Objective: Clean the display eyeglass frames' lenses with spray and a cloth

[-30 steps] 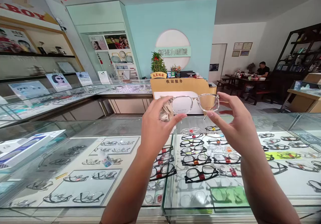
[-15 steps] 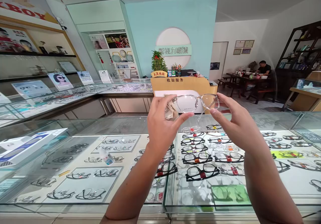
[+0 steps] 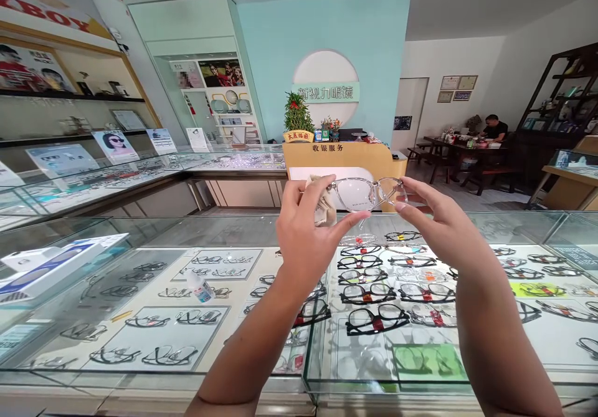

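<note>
I hold a pair of clear-framed glasses (image 3: 362, 194) up in front of me, above a glass display counter (image 3: 219, 233). My left hand (image 3: 306, 233) pinches the frame's left lens end between thumb and fingers, with a small pale cloth (image 3: 324, 208) tucked behind it. My right hand (image 3: 436, 230) grips the frame's right end at the hinge with thumb and fingertips. One temple arm hangs down from the frame.
Under the counter glass lie several rows of black and clear frames (image 3: 374, 292) and a small bottle (image 3: 200, 287). A wooden cashier desk (image 3: 343, 155) with a plant stands behind. A person (image 3: 493, 129) sits at a dark table far right. More showcases run along the left.
Both hands have shifted slightly right with the glasses, and the frame has turned a little, its right lens now angled away. The grip is unchanged.
</note>
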The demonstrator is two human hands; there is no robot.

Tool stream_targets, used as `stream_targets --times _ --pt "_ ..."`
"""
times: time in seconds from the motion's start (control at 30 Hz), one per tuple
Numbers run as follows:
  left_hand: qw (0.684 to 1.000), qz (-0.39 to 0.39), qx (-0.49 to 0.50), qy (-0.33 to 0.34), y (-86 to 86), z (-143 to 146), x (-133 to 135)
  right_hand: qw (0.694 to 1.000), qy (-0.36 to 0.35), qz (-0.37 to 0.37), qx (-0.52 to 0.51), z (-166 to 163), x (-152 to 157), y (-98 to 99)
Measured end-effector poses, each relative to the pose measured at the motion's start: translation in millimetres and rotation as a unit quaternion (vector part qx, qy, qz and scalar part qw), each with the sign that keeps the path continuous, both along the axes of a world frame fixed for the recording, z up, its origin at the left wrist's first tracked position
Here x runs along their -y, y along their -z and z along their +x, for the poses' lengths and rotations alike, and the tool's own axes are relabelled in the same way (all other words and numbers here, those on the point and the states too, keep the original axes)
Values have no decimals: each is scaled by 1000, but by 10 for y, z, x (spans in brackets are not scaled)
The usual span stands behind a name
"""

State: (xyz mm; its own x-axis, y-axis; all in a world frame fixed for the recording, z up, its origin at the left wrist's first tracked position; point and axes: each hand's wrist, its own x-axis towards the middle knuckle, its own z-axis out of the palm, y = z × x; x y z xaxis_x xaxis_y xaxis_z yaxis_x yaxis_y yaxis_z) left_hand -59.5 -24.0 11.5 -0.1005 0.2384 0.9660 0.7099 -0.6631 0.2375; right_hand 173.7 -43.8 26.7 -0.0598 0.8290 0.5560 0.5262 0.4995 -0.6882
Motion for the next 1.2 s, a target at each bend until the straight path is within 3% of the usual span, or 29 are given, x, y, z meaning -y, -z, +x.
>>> stream_targets --times 0.17,0.33,0.53,0.67,0.83,1.2 --pt "995 -76 35 61 -42 -66 -72 999 21 24 -24 -3 -8 3" --pt "973 -176 52 142 -100 -205 -177 990 54 128 -13 -33 19 -3" --pt "955 -224 75 177 -94 -246 -262 975 98 200 15 -80 83 -36" --pt "961 -207 84 161 -74 -217 -282 976 98 190 24 -79 114 -47" --pt "984 -125 58 109 -58 -189 -261 982 88 161 34 -70 91 -30" --pt "1000 -14 9 12 -64 -127 -140 997 6 66 -28 7 -42 -16"
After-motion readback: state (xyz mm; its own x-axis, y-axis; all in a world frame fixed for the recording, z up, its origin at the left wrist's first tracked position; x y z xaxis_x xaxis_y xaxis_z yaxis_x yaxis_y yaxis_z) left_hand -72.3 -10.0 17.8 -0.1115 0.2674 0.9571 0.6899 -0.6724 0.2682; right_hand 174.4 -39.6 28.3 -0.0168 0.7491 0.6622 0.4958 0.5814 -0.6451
